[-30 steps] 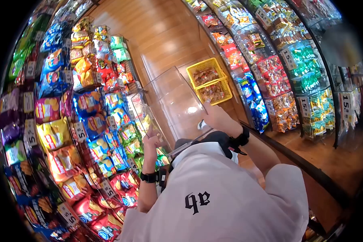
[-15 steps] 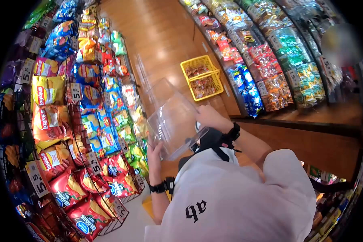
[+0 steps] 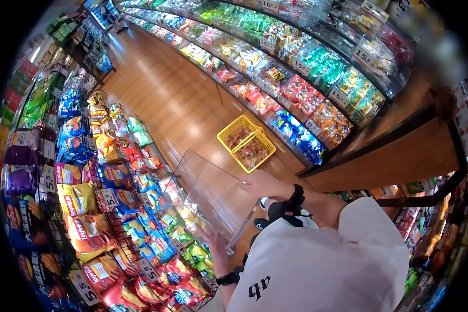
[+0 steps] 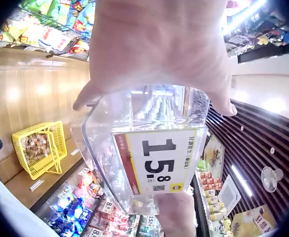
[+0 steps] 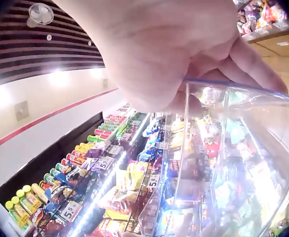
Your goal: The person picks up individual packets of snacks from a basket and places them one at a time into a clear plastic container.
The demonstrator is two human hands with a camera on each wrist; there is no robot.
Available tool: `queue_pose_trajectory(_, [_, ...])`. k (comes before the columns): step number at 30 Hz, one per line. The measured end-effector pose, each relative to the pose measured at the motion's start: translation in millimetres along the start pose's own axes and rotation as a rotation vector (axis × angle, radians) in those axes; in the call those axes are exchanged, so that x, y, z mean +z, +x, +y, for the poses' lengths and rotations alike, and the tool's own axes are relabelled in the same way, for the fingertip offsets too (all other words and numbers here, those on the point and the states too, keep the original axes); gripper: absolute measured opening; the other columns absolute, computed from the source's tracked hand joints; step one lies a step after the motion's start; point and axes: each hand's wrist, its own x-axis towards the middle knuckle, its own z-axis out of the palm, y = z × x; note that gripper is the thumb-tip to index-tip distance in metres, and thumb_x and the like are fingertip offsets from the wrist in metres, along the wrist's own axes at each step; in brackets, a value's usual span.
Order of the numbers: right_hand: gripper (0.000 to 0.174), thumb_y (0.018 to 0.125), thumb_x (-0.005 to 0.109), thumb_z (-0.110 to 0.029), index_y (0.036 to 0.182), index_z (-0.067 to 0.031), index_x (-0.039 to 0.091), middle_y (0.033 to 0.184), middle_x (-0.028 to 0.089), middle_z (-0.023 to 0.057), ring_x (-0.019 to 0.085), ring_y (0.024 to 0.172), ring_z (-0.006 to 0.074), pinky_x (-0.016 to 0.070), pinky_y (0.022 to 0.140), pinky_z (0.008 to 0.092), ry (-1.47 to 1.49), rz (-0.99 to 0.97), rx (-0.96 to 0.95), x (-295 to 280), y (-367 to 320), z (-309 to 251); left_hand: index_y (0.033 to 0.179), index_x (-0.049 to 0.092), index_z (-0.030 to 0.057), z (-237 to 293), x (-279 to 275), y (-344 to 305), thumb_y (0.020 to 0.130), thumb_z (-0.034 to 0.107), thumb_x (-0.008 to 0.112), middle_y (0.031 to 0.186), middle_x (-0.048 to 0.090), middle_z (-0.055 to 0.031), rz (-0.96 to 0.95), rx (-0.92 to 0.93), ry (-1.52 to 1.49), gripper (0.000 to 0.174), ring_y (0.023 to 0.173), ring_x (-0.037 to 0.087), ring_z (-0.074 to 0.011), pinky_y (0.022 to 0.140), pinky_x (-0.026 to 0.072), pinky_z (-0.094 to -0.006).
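Note:
A clear plastic bin (image 3: 208, 190) is held up in front of the body. My right hand (image 3: 268, 184) grips its rim on the right, with fingers (image 5: 253, 64) curled over the edge in the right wrist view. On the opposite side, my left hand (image 3: 216, 244) supports it with spread, fairly straight fingers. The left wrist view has the left hand (image 4: 159, 49) across the bin's near end, a thumb or finger showing at either side and the other fingers hidden. A 15.8 price card (image 4: 154, 160) faces that camera on the bin. Shelf goods show through the plastic.
A yellow basket (image 3: 221, 136) with wrapped items stands on the wooden floor to the front right. Racks of chip bags (image 3: 88, 229) line the left, close to my left hand. Shelves of bagged sweets (image 3: 301, 86) run along the right, ending at a wooden panel (image 3: 385, 158).
The bin has been turned and shifted in my hands. My left hand's fingers have spread. The head view has swung, showing more of the aisle and putting the yellow basket lower.

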Motion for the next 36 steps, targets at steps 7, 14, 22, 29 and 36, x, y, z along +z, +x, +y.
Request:
queue_pose_trajectory(7, [0.028,0.091,0.054,-0.026,0.09,-0.0039,0.071,0.082,0.069,0.0235,0.069,0.078,0.0439,0.0534,0.072,0.0543,0.022,0.033,0.016,-35.4,35.7,6.1,0.167,0.001,0.0267,14.3,3.8,59.0,0.088,0.044,0.062,0.168,0.016,-0.0189,-0.007,-0.06,-0.046,0.101,0.141,0.038,-0.0354,0.103,0.0448,-0.055])
queue_pose_trajectory(14, [0.032,0.093,0.055,-0.028,0.115,-0.006,0.062,0.08,0.068,0.0243,0.067,0.072,0.0447,0.053,0.066,0.0543,0.009,0.031,-0.071,-47.4,89.5,49.7,0.166,0.018,0.0263,-1.5,3.2,131.1,0.084,0.056,0.054,0.154,0.039,-0.0178,0.181,-0.099,-0.119,0.094,0.131,0.049,-0.0358,0.09,0.0525,-0.0491])
queue_pose_trajectory(22, [0.037,0.095,0.055,-0.034,0.113,-0.0041,0.068,0.085,0.07,0.0254,0.068,0.08,0.0461,0.0542,0.076,0.054,0.09,0.056,-0.05,-64.0,135.0,58.1,0.166,0.017,0.024,31.6,13.8,191.1,0.09,0.051,0.05,0.162,0.032,-0.019,0.161,-0.191,-0.03,0.088,0.13,0.051,-0.0372,0.097,0.0485,-0.0476])
queue_pose_trajectory(29, [0.035,0.098,0.053,-0.032,0.111,-0.003,0.068,0.091,0.071,0.0245,0.069,0.083,0.0432,0.0545,0.075,0.052,0.137,-0.152,0.234,-68.6,191.8,45.7,0.166,0.021,0.0223,52.8,5.7,249.5,0.088,0.039,0.051,0.152,0.043,-0.0134,0.184,-0.268,-0.058,0.085,0.124,0.054,-0.0283,0.093,0.0481,-0.0414])
queue_pose_trajectory(36, [0.03,0.106,0.047,-0.019,0.126,-0.0064,0.065,0.112,0.072,0.0173,0.074,0.088,0.0287,0.0601,0.073,0.0355,1.073,-0.291,0.37,-60.7,266.2,110.1,0.166,0.019,0.0216,57.0,-53.9,284.3,0.088,0.047,0.052,0.152,0.041,-0.0169,0.24,-0.263,-0.131,0.088,0.126,0.054,-0.0352,0.097,0.049,-0.0506])
